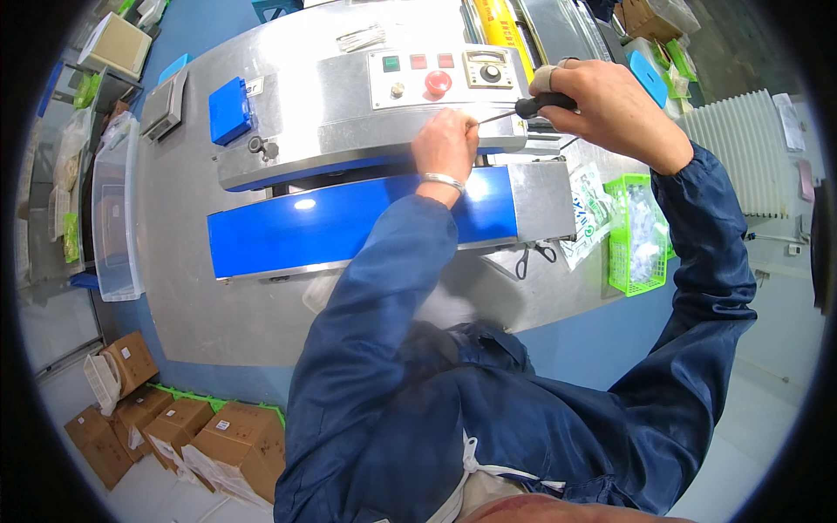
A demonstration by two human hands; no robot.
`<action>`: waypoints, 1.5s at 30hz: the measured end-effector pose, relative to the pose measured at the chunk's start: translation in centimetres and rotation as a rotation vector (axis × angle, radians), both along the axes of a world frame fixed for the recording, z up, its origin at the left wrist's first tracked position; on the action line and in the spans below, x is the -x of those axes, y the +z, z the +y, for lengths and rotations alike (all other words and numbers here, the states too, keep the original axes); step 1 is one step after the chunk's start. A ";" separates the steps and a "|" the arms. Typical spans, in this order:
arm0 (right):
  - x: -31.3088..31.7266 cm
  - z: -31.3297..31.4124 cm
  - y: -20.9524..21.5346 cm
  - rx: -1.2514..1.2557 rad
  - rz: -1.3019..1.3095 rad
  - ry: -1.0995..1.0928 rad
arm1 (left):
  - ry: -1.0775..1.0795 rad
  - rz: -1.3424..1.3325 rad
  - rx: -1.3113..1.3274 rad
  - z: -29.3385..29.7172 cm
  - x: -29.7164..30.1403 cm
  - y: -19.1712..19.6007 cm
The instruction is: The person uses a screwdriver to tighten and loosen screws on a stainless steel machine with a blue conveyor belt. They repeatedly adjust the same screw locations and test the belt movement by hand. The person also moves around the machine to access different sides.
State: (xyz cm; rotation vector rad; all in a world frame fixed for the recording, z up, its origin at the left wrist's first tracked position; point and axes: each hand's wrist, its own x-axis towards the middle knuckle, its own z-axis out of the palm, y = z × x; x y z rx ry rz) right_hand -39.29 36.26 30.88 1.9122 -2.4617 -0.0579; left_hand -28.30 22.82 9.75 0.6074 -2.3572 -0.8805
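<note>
My right hand (610, 109) grips the black handle of a screwdriver (546, 105) at the right end of a metal machine (340, 131). Its thin shaft points left toward my left hand (446, 148). The fingers of my left hand are closed at the shaft's end, against the machine's front face; what they pinch is hidden. Above my left hand is a control panel (392, 91) with a red stop button (438, 84), small coloured buttons and a dial (491, 73). Under my left forearm runs a blue conveyor belt (296, 222).
A blue box (229, 112) stands left of the panel. Scissors (534, 259), a printed plastic bag (589, 213) and a green basket (633, 283) of clear plastic pieces are at the right. A clear bin (117, 218) stands at the left; cardboard boxes (235, 440) are lower left.
</note>
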 end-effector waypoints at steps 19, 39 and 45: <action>0.2 -0.6 -0.5 0.083 -0.090 0.032 | 0.008 0.033 -0.014 0.1 -0.2 -0.3; -0.1 -0.8 -0.4 0.041 -0.118 -0.062 | 0.036 0.047 0.001 0.3 -0.1 -0.4; 0.1 -1.9 -0.4 0.048 -0.171 -0.169 | 0.039 0.071 -0.028 0.3 0.0 -0.5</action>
